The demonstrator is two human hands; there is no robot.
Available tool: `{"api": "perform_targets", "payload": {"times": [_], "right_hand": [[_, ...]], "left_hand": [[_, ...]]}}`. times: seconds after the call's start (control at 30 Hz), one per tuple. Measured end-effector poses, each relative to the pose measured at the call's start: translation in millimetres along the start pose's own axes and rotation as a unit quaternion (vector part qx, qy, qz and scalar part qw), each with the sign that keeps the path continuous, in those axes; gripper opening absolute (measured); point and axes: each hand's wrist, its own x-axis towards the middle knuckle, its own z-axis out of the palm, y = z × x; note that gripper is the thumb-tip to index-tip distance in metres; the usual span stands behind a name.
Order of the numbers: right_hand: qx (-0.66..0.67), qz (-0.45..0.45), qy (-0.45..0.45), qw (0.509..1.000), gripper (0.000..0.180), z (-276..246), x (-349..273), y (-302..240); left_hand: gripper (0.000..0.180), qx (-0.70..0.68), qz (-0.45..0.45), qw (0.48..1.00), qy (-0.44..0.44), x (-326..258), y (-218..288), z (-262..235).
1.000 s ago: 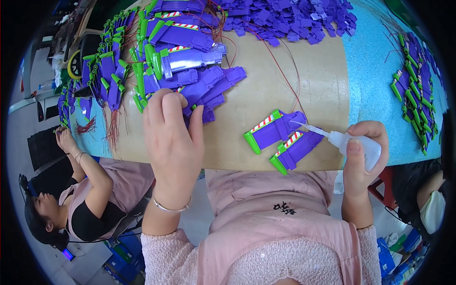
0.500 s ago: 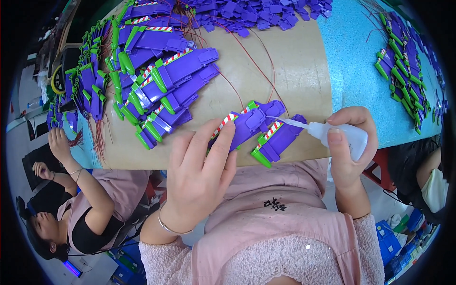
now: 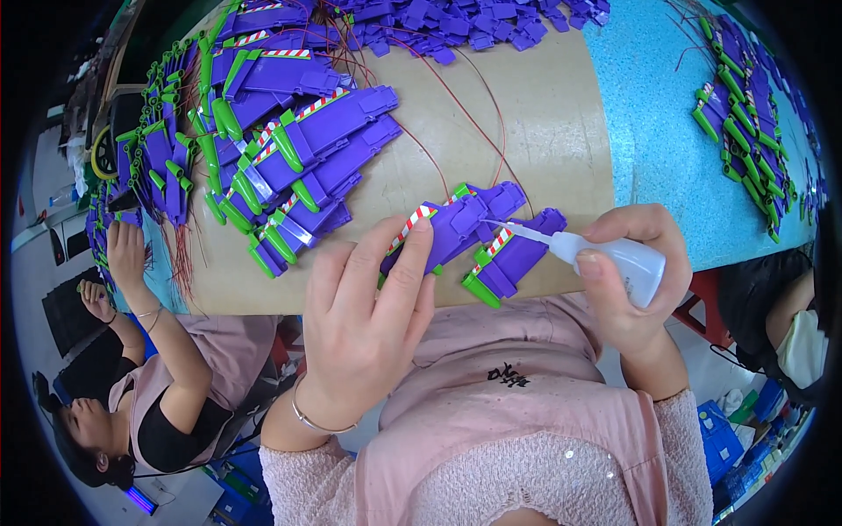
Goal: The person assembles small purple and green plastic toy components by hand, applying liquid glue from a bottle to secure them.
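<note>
My left hand [image 3: 368,320] is closed on a purple toy wing [image 3: 449,230] with a red-and-white striped edge, near the table's front edge. In my right hand [image 3: 636,267] is a small translucent squeeze bottle [image 3: 627,263], tipped so its long thin nozzle [image 3: 522,231] points left at the wing's right end. Whether the tip touches the wing, I cannot tell. A second purple wing with a green end [image 3: 509,267] lies under the nozzle. Partly behind the held wing is another purple piece [image 3: 504,200], with a thin red wire beside it.
Overlapping purple-and-green wings [image 3: 298,149] cover the table's left side. Loose purple pieces [image 3: 465,22] are heaped at the far edge, with thin red wires [image 3: 456,105] trailing nearer. More wings [image 3: 750,131] lie on the blue surface [image 3: 649,131] at right. Another person [image 3: 167,377] works at left.
My right hand and the bottle have shifted slightly left and down, so the nozzle tip sits lower on the held wing. My left hand stays nearly still on the wing.
</note>
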Motion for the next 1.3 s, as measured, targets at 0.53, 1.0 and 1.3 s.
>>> {"api": "perform_targets", "payload": {"times": [0.53,1.0,1.3], "right_hand": [[0.026,0.001,0.042,0.999,0.024,-7,-3,1],[0.032,0.042,0.077,0.996,0.019,-4,-7,2],[0.047,0.044,0.059,0.996,0.019,-5,-2,4]], "left_hand": [[0.044,0.097,0.054,0.993,0.049,3,0,5],[0.03,0.111,-0.049,0.988,0.098,51,-70,4],[0.043,-0.021,-0.003,1.0,0.023,8,-8,-10]]}}
